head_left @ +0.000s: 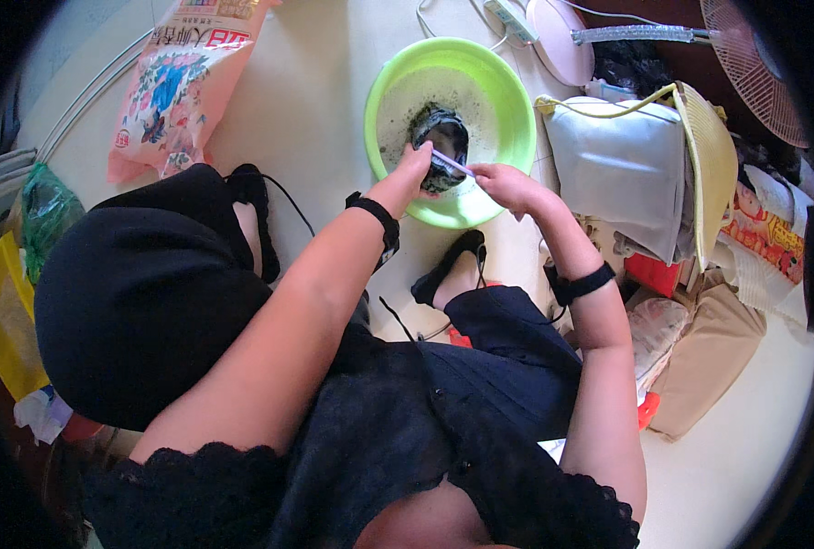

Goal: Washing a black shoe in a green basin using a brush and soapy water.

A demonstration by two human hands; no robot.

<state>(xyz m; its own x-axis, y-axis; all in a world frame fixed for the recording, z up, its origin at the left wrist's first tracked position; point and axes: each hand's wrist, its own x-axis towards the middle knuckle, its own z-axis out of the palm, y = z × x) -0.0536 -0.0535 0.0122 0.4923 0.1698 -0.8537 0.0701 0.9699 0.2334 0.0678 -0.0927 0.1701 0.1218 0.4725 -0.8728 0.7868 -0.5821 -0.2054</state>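
A bright green basin (pixel 524 119) stands on the floor ahead of me, holding cloudy, foamy water with dark specks. Over its near side is a wet black item (pixel 441 122) that looks like a shoe, its dark rim framing a greyish inside. My left hand (pixel 416 166) is closed on its near left edge, the fingers partly hidden. In my right hand (pixel 506 186), at the basin's right rim, is the handle of a pale toothbrush (pixel 455 165). The brush slants up and left, its head against the near part of the black item.
A pink printed bag (pixel 183 91) stands at the far left. Folded grey cloth (pixel 622 174) and a yellow fabric piece (pixel 707 151) are piled right of the basin. A fan (pixel 754 69) and a power strip (pixel 509 20) are behind. My feet flank the near floor, where thin cables trail.
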